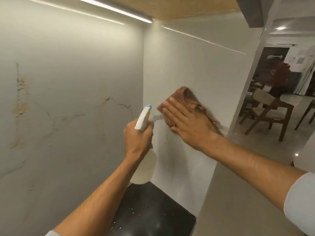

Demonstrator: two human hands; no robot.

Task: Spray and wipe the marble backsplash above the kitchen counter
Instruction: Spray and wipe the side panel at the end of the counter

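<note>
I keep the left hand [139,137] wrapped tight around the neck of the spray bottle [144,147], nozzle aimed into the corner so fresh mist is ready. My right hand [185,123] lies flat, its grip spread, pressing the brown cloth [189,99] against the marble backsplash [187,65] above the dark worktop [153,210].

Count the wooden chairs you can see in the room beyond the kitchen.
2. One wooden chair stands in full view past the wall's edge; a second chair is cut off at the right frame edge. Others may be hidden.
</note>
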